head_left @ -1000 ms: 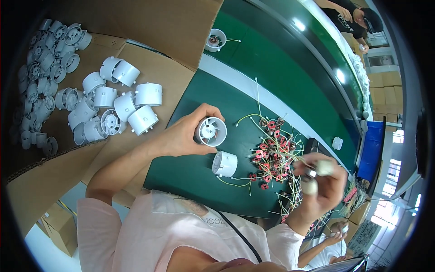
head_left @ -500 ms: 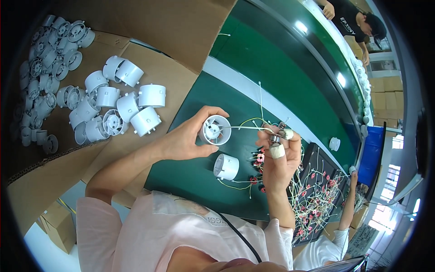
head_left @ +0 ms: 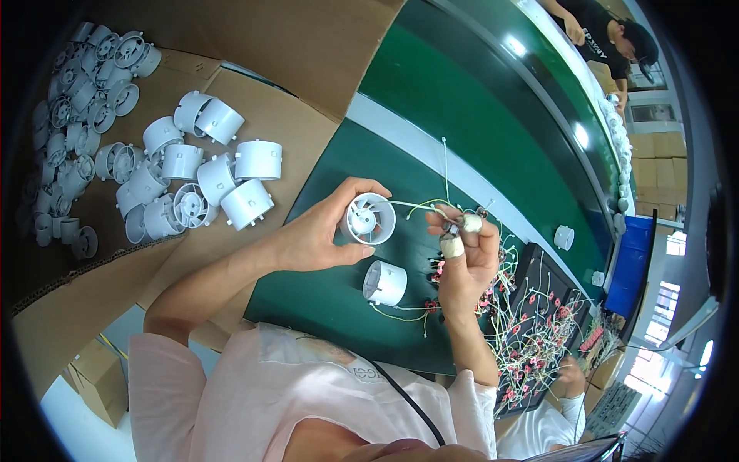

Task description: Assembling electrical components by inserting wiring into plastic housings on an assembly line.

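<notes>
My left hand (head_left: 314, 237) grips a white cylindrical fan housing (head_left: 364, 222) by its side, its spoked open end turned up. In my right hand (head_left: 466, 271) a small metal motor (head_left: 452, 229) is pinched between fingertips, two of which wear white wraps. A pale wire (head_left: 412, 205) runs between the motor and the housing; how its end sits inside is too small to tell. Another white housing (head_left: 385, 282) lies on its side on the green table (head_left: 308, 323), below my hands. Beside it are small red-ended wired parts (head_left: 431, 306).
A cardboard box (head_left: 296, 146) on the left holds many white housings (head_left: 183, 163). At right, a black tray (head_left: 531, 266) carries tangled wired motors (head_left: 539, 323). Beyond runs a green conveyor (head_left: 469, 100) with a white housing (head_left: 564, 237). Co-workers (head_left: 593, 38) stand across it and at lower right.
My right hand has moved left with the motor, closer to the housing, and the wire now bows. The co-worker's hand at right has left the conveyor, where a white piece now shows.
</notes>
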